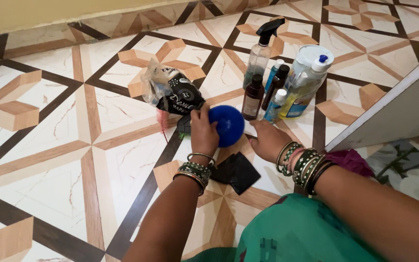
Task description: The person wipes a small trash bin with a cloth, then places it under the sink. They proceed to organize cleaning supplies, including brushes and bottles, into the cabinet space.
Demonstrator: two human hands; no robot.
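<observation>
On the far left the patterned floor (49, 145) has brown lines and pale tiles. Next comes a crinkly plastic bag (170, 90) with something black and white inside. It lies at about 11 o'clock from the left hand (203, 133), just beside it.

The left hand is curled around the left side of a blue ball (228, 125). The fingers press on the ball, so the hand is closed on it. The ball sits at 2 o'clock from that hand, touching it. It is round, so it has no long side. Something dark peeks out by the thumb, but it is too hidden to tell what it is.

A flat black packet (238, 171) lies on the floor at 5 o'clock from the left hand, between the two wrists.

The right hand (267, 140) rests low on the floor at 4 o'clock from the ball, very near it but not holding it. Its fingers are tucked under, so I cannot tell if it is open or closed. The left hand is the nearer one to the ball.

Past the ball, at 1 o'clock, stands a bunch of bottles: a small brown bottle (253, 97), a clear spray bottle (260, 53) and a yellow bottle with a blue cap (304, 90).
</observation>
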